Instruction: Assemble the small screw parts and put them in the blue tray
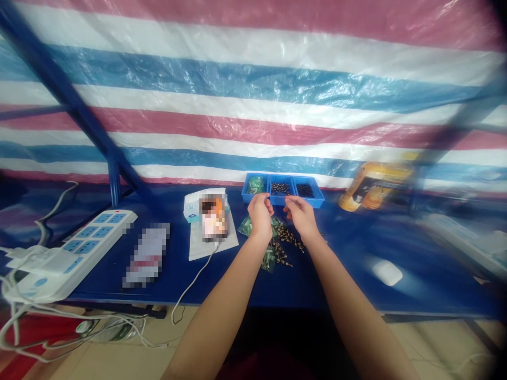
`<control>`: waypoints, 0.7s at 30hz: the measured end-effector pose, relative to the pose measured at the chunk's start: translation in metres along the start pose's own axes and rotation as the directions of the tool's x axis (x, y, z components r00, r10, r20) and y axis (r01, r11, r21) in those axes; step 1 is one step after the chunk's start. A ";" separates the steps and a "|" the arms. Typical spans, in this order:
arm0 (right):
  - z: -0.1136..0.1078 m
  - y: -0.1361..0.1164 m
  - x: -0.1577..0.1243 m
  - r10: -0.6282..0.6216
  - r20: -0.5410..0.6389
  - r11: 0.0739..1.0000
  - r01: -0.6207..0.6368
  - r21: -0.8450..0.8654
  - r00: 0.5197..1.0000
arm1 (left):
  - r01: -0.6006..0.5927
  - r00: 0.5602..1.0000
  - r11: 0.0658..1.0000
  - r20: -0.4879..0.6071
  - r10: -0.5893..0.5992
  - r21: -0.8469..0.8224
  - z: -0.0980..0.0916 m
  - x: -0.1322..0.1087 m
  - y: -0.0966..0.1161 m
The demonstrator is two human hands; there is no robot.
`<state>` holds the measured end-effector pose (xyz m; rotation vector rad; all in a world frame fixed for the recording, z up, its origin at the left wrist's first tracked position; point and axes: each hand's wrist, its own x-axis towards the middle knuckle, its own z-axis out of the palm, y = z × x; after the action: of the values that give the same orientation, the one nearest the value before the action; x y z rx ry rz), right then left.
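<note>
My left hand (261, 215) is raised just in front of three small blue bins, its fingers curled and the thumb and forefinger closed together. A short gap away, my right hand (301, 215) has its fingertips pinched and faces the left. Whatever either pinch holds is too small to make out. The left bin (250, 197) contains green packets, the middle bin (280, 200) small brass-and-black parts, the right bin (316, 201) small black pieces. Below my hands lie a loose pile of brass-and-black metal parts (280, 252) and green plastic packets (268, 261), partly hidden by my left wrist.
To the left are a phone (214, 219) on a cable against a white box (191, 208), a blurred-out flat object (148, 255) and a white power strip (95, 237). A yellow-orange container (374, 186) and a white rounded case (387, 272) stand right. Blue frame posts (114, 179) flank the blue table (340, 285).
</note>
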<state>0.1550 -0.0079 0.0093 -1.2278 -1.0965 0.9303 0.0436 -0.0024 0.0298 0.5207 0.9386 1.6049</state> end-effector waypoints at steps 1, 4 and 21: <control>0.000 0.000 -0.001 -0.003 0.001 1.000 0.003 -0.006 1.000 | -0.017 1.000 1.000 0.015 0.017 0.010 0.000 -0.001 0.000; 0.000 -0.001 -0.002 -0.010 0.002 1.000 0.010 -0.029 1.000 | -0.056 0.997 0.998 0.058 0.054 0.029 0.001 -0.004 0.001; -0.034 -0.024 -0.091 -0.379 0.245 0.686 0.449 -0.573 0.892 | -0.559 0.816 0.724 0.426 0.391 0.405 -0.096 -0.143 0.063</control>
<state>0.1659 -0.1066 0.0213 -1.3616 -1.7736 0.2702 -0.0306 -0.1689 0.0459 1.4675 1.0387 1.6384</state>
